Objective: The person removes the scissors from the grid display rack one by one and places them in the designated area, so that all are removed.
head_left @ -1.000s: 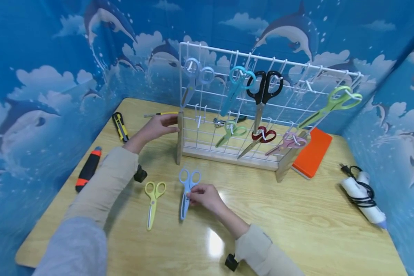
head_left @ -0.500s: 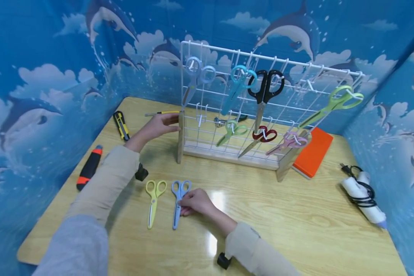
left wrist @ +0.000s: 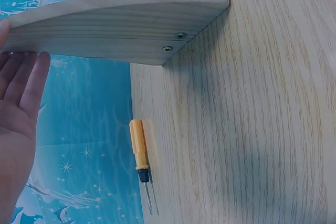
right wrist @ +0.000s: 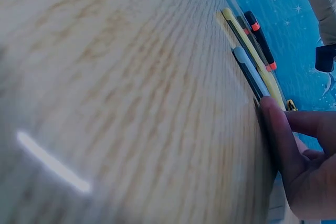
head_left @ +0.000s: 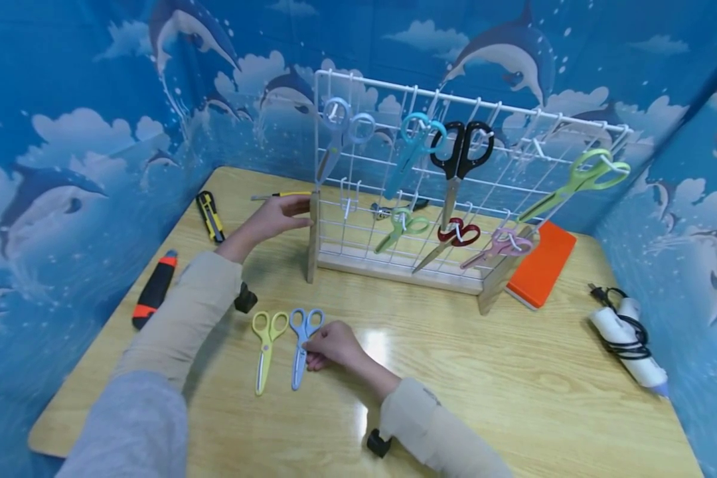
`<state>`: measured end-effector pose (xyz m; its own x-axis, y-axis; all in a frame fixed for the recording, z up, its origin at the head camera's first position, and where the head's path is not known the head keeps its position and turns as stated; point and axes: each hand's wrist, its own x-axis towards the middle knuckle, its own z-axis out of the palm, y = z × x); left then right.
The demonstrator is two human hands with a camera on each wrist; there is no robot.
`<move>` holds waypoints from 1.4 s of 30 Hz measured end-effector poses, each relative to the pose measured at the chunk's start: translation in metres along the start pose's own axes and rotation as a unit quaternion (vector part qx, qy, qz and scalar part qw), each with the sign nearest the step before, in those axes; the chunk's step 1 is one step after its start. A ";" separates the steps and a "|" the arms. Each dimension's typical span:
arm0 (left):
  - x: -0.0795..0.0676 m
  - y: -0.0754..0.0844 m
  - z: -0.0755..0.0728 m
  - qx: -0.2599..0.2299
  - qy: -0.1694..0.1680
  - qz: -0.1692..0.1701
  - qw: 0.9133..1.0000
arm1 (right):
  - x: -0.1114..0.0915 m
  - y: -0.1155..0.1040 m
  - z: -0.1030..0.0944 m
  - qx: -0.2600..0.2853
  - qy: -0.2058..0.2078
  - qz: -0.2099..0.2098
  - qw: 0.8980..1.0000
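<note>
- The blue scissors (head_left: 301, 336) are being pinched near the pivot by the right hand (head_left: 336, 345), low in the head frame and left of centre, with the rings being pointed toward the top.
- The yellow scissors (head_left: 265, 346) are being left unheld just to their left in the frame, with a narrow strip of table (head_left: 502, 372) being shown between; the two pairs are being seen as nearly parallel.
- The post at the left end of the rack (head_left: 397, 273) is being touched by the left hand (head_left: 275, 220), with thumb and fingers being set at opposite edges; whether it is being firmly clasped cannot be told.
- Side-by-side laying is apparently being done, so care is probably being best spent on matching ring height and blade slant to the yellow pair.
- Contact along the whole blue blade is not being clearly shown in the right wrist view; flat, gentle lowering is therefore being advised ahead of any release.
- A straight lift of the fingers is being favoured, since by a sideways drag the alignment could be spoiled.
- Little pressure is being judged needed at the post, as by a push the hanging black scissors (head_left: 451, 164) could be set swinging.
</note>
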<state>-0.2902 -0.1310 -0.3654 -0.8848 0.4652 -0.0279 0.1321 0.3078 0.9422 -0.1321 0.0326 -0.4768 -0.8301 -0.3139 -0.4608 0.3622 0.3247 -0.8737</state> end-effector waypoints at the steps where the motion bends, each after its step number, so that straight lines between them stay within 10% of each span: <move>1: 0.000 0.000 0.000 0.001 0.000 0.000 1.000 | 0.001 0.000 0.000 -0.004 0.001 -0.001 1.000; 16: 0.002 0.000 -0.001 0.001 0.001 -0.002 1.000 | 0.000 -0.005 0.000 -0.054 0.006 -0.018 0.998; 23: 0.002 -0.002 0.001 0.018 0.004 -0.004 1.000 | -0.011 -0.030 -0.026 -0.075 0.068 -0.133 0.986; 27: 0.003 -0.004 0.001 0.009 0.002 0.003 1.000 | -0.025 -0.066 -0.058 -0.018 0.146 -0.226 0.963; 36: 0.012 -0.020 -0.001 -0.007 -0.008 0.010 1.000 | -0.057 -0.134 -0.128 -0.012 0.312 -0.401 0.861; 42: 0.014 -0.025 -0.003 -0.002 -0.003 0.020 1.000 | -0.055 -0.156 -0.156 -0.076 0.351 -0.394 0.846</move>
<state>-0.3076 -0.1345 -0.3881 -0.8762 0.4819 0.0085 0.1665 0.2860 0.9437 -0.2091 0.1387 -0.2910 -0.8552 0.1033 0.5079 -0.4353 0.3889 -0.8120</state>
